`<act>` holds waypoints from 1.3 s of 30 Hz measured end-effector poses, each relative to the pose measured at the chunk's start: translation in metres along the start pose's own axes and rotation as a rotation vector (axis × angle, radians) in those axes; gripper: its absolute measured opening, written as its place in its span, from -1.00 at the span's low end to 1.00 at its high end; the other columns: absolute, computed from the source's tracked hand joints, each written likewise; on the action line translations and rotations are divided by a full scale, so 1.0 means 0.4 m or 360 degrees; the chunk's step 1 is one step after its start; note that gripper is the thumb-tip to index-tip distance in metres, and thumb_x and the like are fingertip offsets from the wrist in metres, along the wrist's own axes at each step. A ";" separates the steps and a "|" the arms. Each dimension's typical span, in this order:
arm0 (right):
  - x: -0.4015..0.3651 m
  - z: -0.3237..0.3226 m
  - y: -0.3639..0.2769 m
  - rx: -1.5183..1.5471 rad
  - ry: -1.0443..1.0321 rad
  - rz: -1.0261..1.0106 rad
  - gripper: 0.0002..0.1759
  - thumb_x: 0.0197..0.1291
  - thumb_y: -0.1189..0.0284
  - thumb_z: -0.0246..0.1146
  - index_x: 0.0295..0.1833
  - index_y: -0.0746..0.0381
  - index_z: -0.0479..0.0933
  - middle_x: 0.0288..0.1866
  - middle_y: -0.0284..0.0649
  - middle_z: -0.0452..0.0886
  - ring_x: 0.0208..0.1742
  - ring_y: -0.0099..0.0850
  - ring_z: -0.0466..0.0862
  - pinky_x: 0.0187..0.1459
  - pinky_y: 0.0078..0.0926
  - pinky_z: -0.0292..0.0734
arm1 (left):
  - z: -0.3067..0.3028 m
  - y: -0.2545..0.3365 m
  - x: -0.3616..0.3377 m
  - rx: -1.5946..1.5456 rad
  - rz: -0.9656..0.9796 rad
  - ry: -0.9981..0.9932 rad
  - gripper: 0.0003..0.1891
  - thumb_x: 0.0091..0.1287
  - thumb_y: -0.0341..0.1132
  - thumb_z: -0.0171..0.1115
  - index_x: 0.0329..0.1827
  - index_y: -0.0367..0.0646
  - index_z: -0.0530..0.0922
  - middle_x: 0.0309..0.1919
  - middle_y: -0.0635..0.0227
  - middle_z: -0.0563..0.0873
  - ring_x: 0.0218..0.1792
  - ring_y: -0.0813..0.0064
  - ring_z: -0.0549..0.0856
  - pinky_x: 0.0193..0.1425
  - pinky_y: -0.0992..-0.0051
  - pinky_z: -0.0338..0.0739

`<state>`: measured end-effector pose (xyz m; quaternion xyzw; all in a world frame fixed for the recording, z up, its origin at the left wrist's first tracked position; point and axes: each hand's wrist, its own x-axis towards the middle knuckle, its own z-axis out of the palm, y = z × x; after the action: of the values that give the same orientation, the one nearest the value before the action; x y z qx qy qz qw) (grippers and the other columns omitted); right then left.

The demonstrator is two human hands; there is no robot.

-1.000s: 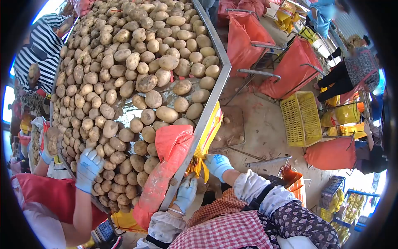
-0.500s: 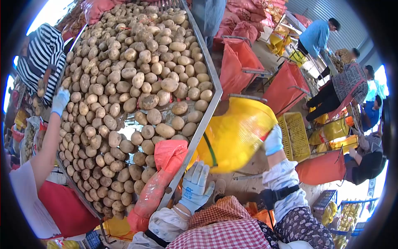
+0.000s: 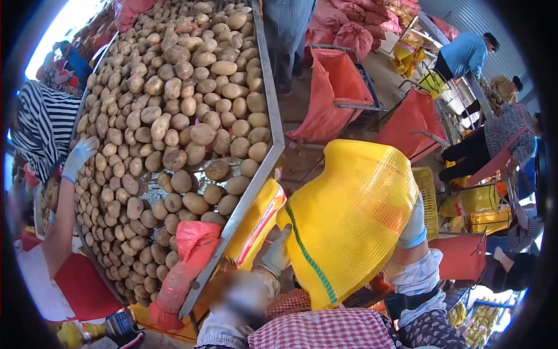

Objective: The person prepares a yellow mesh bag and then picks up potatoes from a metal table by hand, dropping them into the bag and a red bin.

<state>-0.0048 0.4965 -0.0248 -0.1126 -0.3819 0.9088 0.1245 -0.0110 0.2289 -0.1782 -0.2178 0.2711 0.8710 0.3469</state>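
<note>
A yellow mesh bag (image 3: 354, 215) with a green stripe spreads out in front of me, bulging and without visible contents. At its left edge is my left hand (image 3: 277, 253), in a pale glove, closed on the mesh with the fingertips partly hidden. My right hand (image 3: 412, 227), in a light blue glove, grips the right side, its fingers mostly covered by the bag. Left of the bag, many loose potatoes (image 3: 203, 134) lie on a metal-rimmed sorting table (image 3: 270, 151). A red bag (image 3: 189, 256) is bunched over the table's near corner.
Across the table, a co-worker's gloved hand (image 3: 81, 156) touches the potatoes; a person in stripes (image 3: 46, 122) is behind. Red bags (image 3: 337, 87) hang on metal frames to the right. A yellow crate (image 3: 427, 198) stands beyond my bag. Other people work farther right.
The yellow bag has come closer to me and swung up, spreading wider. My left hand, open before, has moved to its edge. My right hand has shifted right, and my view has turned slightly.
</note>
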 end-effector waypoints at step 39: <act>0.264 -0.499 0.104 -0.3118 0.0195 -0.0660 -0.49 -0.01 0.56 0.08 0.15 0.28 0.47 0.10 0.06 0.54 0.15 0.07 0.50 0.23 -0.11 0.37 | -0.038 0.046 0.091 0.0070 0.0407 0.0768 -0.67 0.40 -0.21 0.16 0.17 -0.11 0.49 0.01 0.28 0.66 -0.06 0.38 0.69 0.11 0.47 0.55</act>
<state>-0.0504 0.6342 -0.2026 -0.1432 -0.9668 0.1469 0.1521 -0.0457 0.2260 -0.2043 -0.3754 0.3901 0.8246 0.1642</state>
